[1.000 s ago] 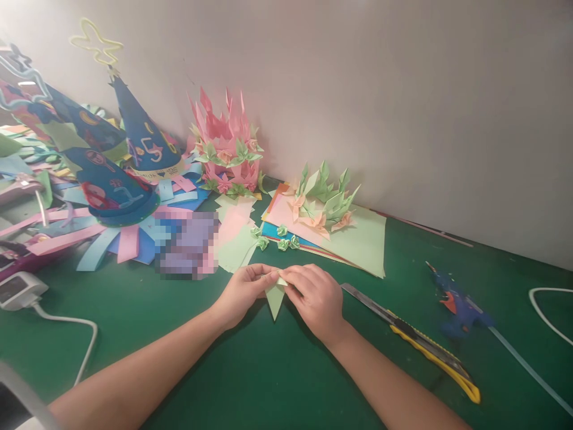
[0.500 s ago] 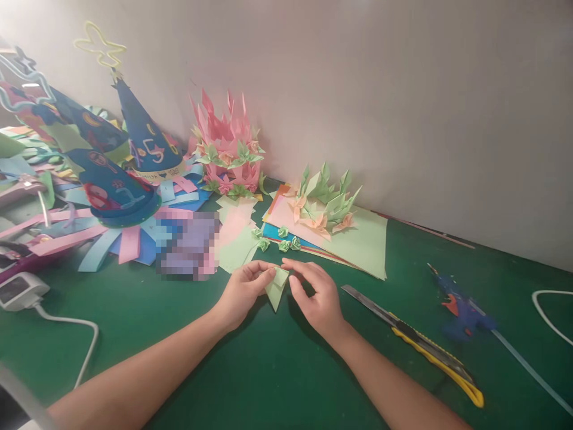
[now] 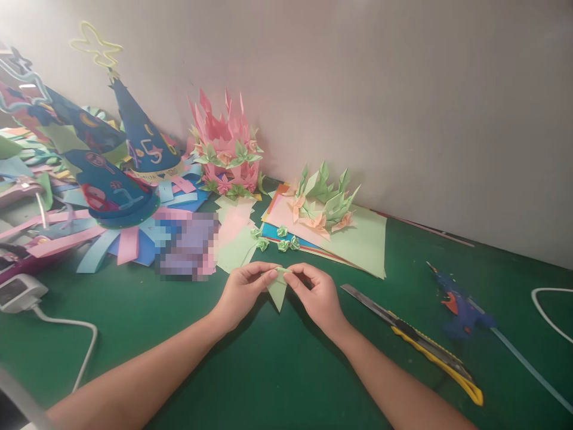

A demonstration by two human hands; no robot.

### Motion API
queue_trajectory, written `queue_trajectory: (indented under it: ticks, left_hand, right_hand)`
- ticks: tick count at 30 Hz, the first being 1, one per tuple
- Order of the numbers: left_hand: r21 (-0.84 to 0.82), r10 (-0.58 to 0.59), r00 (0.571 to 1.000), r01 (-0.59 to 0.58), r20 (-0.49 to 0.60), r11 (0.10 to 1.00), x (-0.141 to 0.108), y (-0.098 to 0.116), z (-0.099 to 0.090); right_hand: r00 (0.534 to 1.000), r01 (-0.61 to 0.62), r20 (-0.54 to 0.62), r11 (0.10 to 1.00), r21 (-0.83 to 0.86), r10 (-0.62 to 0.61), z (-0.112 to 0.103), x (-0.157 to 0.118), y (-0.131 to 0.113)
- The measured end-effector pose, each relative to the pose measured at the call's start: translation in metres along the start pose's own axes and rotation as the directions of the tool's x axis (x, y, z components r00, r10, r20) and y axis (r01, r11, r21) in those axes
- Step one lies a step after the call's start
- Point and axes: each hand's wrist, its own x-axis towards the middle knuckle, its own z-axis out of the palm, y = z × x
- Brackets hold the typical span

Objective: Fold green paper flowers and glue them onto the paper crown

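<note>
A small light-green folded paper points downward in a triangle between my hands, above the green table. My left hand pinches its upper left corner between thumb and fingers. At the upper right corner, my right hand grips the same paper with thumb and fingertips. Just beyond my hands lie several small green paper roses. Behind them a green paper crown with peach flowers rests on a stack of coloured sheets.
A yellow utility knife and a blue glue gun lie to the right. Blue cone hats, a pink paper crown and paper strips crowd the left. A white cable runs at the lower left.
My right hand has closed on the paper's upper right corner; its fingers were apart from it before. The paper has turned slightly, its tip moving a little right.
</note>
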Motion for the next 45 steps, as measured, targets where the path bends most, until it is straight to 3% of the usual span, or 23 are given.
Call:
queue_trajectory:
  ticks: [8, 15, 23, 30, 45]
  left_hand:
    - [0.026, -0.028, 0.999, 0.028, 0.020, 0.999, 0.0002, 0.0011, -0.0001]
    - [-0.163, -0.085, 0.995, 0.091, 0.047, 0.982, 0.0010, 0.0024, -0.0003]
    - [-0.201, -0.065, 0.996, 0.076, 0.064, 0.977, 0.0011, 0.0017, -0.0005]
    - [-0.192, -0.050, 0.995, 0.066, 0.089, 0.979, 0.0007, 0.0034, 0.0004]
    - [0.030, -0.017, 1.000, 0.017, -0.007, 0.999, 0.0026, 0.0008, -0.0002]
  right_hand:
    - [1.000, -0.018, 0.012, 1.000, -0.003, 0.018, -0.0020, -0.0003, 0.0003]
    - [0.998, 0.018, 0.058, 0.999, 0.032, -0.020, 0.0003, -0.0006, -0.0045]
    - [0.995, 0.010, 0.099, 0.999, 0.032, -0.013, 0.0032, -0.0006, -0.0045]
    - [0.993, -0.030, 0.117, 0.996, 0.089, 0.020, 0.0028, -0.0006, -0.0014]
    - [0.974, -0.187, 0.161, 0.967, 0.174, 0.160, -0.0015, 0.0019, 0.0009]
